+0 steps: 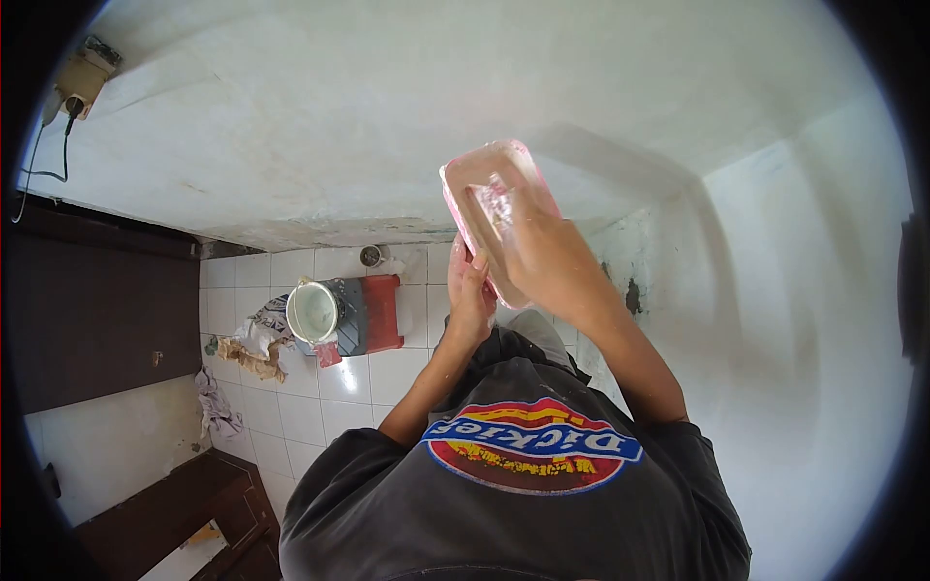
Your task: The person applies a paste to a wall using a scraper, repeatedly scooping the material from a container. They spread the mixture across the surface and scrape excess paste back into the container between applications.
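A shallow pink tray (501, 148) with rounded corners is held up in front of the wall, tilted, its inside coated with a pale beige paste. My left hand (472, 289) grips the tray's lower left side, with the thumb over the rim. Over the middle of the tray is my right hand (541, 254), fingers closed and blurred by motion. A shiny, pale flat piece (495, 205) shows at its fingertips, against the paste; its kind is too smeared to make out.
A pale wall (387, 116) with patchy coating rises close ahead. On the tiled floor, a white bucket (313, 312) stands on a grey and red stool (383, 312). Crumpled cloths (254, 353) lie beside it, and a small tin (371, 256) sits near the wall. A plugged socket (77, 92) is upper left.
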`<state>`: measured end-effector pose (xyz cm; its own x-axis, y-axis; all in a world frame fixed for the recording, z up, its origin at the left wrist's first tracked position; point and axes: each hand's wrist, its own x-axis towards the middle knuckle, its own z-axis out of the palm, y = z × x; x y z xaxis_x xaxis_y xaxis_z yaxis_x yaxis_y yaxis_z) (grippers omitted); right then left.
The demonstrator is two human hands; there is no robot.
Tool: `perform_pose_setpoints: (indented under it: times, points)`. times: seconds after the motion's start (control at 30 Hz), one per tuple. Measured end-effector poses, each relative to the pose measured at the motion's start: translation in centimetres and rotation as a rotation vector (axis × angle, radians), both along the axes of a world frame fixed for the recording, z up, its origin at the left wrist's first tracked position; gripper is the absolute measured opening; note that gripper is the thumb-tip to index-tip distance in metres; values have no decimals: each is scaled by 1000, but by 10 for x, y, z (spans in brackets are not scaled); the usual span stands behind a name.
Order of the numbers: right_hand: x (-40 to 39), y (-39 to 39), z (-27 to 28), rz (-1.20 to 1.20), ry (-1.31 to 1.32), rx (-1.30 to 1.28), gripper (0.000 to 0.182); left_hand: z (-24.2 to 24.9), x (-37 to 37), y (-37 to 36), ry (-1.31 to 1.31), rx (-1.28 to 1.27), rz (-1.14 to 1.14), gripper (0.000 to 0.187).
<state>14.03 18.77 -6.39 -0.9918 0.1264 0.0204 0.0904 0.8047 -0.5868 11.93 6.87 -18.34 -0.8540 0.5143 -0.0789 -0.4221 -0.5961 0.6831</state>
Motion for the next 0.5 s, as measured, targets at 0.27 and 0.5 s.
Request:
perform_pose_setpoints:
  times: [0.27, 0.5]
  points:
    - [-6, 7, -22, 33, 50, -67, 29, 0, 0, 1, -2, 14, -10, 77]
    - [-7, 24, 16, -101, -30, 48, 23, -4, -2, -1, 25, 11, 10, 77]
